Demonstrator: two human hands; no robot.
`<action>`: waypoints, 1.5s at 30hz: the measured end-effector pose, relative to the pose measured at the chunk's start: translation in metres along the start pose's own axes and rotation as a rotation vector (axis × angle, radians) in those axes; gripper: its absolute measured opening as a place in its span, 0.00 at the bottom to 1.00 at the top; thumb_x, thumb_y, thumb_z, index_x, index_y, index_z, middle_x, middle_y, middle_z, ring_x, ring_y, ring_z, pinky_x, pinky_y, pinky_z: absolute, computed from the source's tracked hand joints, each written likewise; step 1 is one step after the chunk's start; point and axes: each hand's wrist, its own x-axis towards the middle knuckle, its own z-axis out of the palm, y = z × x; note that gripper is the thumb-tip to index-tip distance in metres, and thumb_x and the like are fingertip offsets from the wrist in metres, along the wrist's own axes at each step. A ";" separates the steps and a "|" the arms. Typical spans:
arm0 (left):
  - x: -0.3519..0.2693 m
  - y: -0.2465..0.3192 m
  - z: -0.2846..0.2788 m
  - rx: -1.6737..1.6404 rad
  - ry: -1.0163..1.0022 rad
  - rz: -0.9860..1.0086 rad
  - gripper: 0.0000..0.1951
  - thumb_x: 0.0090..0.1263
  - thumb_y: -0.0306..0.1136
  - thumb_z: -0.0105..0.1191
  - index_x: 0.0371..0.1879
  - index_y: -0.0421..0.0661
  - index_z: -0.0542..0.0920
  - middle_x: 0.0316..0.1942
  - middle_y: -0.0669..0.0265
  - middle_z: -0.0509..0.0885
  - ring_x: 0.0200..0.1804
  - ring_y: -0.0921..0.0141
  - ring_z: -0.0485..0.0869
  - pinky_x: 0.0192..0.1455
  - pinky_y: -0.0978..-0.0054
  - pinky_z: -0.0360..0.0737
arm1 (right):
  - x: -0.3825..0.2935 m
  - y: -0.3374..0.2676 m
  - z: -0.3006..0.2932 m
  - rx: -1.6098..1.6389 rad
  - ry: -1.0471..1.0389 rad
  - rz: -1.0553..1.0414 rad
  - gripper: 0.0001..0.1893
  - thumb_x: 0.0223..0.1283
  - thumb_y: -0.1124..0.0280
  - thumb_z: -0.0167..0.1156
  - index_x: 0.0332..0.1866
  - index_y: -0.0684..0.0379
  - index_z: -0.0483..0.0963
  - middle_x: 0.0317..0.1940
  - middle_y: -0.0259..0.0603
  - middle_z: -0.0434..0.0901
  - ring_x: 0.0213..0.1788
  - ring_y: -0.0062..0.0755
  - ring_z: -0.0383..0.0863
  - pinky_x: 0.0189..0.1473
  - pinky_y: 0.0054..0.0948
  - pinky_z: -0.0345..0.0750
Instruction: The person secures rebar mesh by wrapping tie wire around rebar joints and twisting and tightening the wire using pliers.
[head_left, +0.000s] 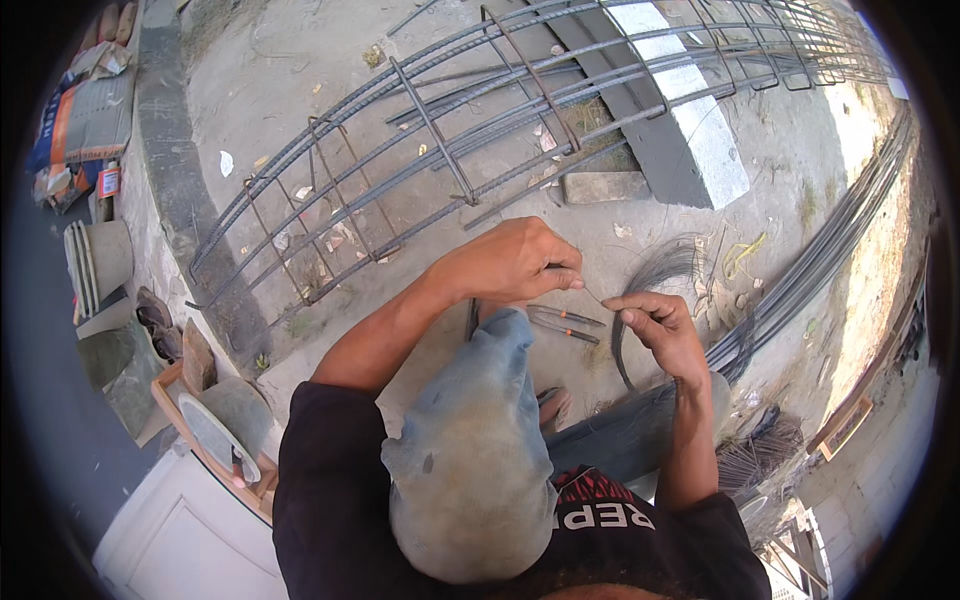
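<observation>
My left hand (525, 259) and my right hand (656, 322) are close together above the ground. A short thin piece of steel wire (593, 293) stretches between them, pinched at either end by thumb and fingers. Just below lies a pair of pliers or pincers with dark handles (566, 324) banded in orange; its head is hidden. A loose bundle of fine tie wire (624, 322) lies beside my right hand, fanning out at its far end. My bent knee in faded jeans (472, 450) fills the space under my left arm.
A long rebar cage (450, 161) with rectangular stirrups crosses the ground ahead. It passes over a grey and white beam (686, 112) near a loose brick (606, 187). Long thin rods (817, 247) lie at right. Buckets (97, 262) and a cement bag (90, 112) stand at left.
</observation>
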 end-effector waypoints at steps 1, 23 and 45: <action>0.003 -0.005 -0.002 0.073 0.146 -0.046 0.11 0.67 0.38 0.66 0.34 0.41 0.87 0.27 0.56 0.86 0.33 0.56 0.85 0.38 0.64 0.79 | 0.014 0.013 0.009 -0.023 0.142 -0.080 0.11 0.74 0.68 0.62 0.50 0.63 0.87 0.32 0.27 0.81 0.30 0.13 0.68 0.32 0.20 0.65; 0.068 -0.075 -0.029 -0.183 0.810 -0.581 0.24 0.62 0.51 0.72 0.37 0.36 0.91 0.22 0.56 0.87 0.27 0.69 0.86 0.34 0.68 0.80 | 0.175 0.022 0.019 0.031 0.582 -0.322 0.12 0.72 0.67 0.63 0.46 0.66 0.86 0.26 0.37 0.83 0.28 0.20 0.74 0.31 0.28 0.71; 0.079 -0.051 -0.017 0.079 0.858 -0.537 0.16 0.66 0.41 0.70 0.38 0.37 0.92 0.26 0.57 0.90 0.29 0.70 0.87 0.36 0.71 0.79 | 0.196 -0.088 -0.064 -1.123 0.282 -0.595 0.07 0.60 0.66 0.69 0.35 0.56 0.79 0.26 0.44 0.83 0.34 0.53 0.84 0.37 0.46 0.77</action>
